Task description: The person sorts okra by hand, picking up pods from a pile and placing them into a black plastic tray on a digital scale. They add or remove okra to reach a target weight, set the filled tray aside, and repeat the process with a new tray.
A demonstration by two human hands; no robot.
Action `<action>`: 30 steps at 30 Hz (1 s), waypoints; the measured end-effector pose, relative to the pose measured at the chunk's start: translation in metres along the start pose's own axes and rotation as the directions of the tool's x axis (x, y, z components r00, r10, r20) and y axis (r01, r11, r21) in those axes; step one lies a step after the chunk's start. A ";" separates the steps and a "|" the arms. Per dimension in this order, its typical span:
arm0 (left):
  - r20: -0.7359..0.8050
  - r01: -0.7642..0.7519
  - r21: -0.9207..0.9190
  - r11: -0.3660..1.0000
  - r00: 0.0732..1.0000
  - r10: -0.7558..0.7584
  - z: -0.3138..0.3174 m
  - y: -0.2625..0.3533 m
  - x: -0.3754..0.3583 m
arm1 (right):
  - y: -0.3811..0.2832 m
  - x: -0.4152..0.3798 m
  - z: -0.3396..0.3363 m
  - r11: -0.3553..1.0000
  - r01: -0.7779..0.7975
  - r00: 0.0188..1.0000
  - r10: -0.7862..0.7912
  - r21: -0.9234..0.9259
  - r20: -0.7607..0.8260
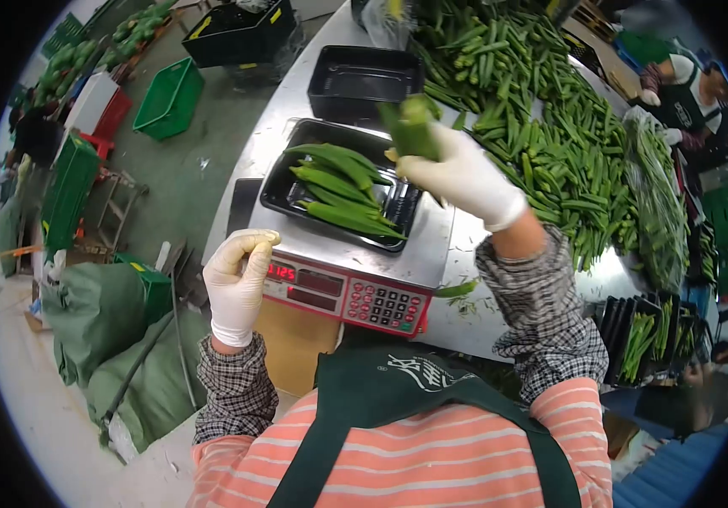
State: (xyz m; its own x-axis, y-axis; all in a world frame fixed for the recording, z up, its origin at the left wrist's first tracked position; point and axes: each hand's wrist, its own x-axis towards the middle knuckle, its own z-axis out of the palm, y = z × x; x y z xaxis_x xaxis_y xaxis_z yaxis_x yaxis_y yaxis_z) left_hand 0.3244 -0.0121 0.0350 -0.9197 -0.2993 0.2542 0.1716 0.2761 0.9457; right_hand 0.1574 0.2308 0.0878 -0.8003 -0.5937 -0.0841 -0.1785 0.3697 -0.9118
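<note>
A black tray (275, 182) rests on the red scale (343, 292), with several okra pods (338, 182) lying in its left and middle part. Over the tray's right edge, my right hand (461, 173), in a white glove, is closed on a bunch of okra (415, 131), slightly blurred. My left hand (241, 275), also gloved, is held at the scale's left front corner, its thumb and index finger pressed together. Whether anything small is between those fingertips is hidden. The scale's display is lit red.
Empty black trays (365, 83) sit behind the scale. A large okra pile (542, 127) covers the metal table's right side, beside a plastic bag (656, 199). Filled trays (643, 339) stand at the right. A co-worker (690, 97) is at the far right. Green crates (169, 100) are at left.
</note>
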 end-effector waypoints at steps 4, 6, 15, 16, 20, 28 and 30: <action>-0.045 0.014 -0.017 1.000 0.999 -0.015 -0.022 -0.009 -0.005 | 0.005 0.031 0.067 0.708 0.080 0.991 -0.132 -0.701 -0.021; -0.072 0.004 -0.027 1.000 0.997 -0.006 -0.032 -0.011 -0.008 | 0.013 0.026 0.071 0.709 0.131 0.991 -0.093 -0.693 0.092; -0.004 -0.099 0.339 0.935 0.994 0.107 -0.067 -0.008 0.064 | 0.019 -0.042 -0.027 0.980 -0.042 0.957 -0.017 -0.196 -0.289; 0.043 -0.154 0.347 0.925 0.988 0.148 -0.064 -0.012 0.077 | 0.021 -0.049 -0.024 0.979 -0.079 0.965 0.027 -0.188 -0.262; 0.304 -0.433 0.468 0.770 0.897 0.320 -0.036 -0.012 0.121 | 0.023 -0.061 0.000 0.945 -0.017 0.982 -0.045 -0.327 -0.182; 0.635 -0.674 0.606 0.422 0.730 0.254 0.012 -0.029 0.149 | 0.019 -0.041 0.039 0.675 0.254 0.929 -0.370 -0.693 -0.020; 0.642 -0.677 0.679 0.284 0.735 0.218 0.020 -0.036 0.148 | 0.014 -0.035 0.044 0.569 0.223 0.958 -0.278 -0.792 0.070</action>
State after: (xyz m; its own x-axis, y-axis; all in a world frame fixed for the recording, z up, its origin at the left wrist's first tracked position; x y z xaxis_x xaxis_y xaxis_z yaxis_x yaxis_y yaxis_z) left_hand 0.1748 -0.0478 0.0347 -0.8655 0.4264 0.2629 0.4317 0.9011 -0.0406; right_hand 0.2081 0.2251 0.0605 -0.6770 -0.7216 0.1445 -0.7330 0.6438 -0.2195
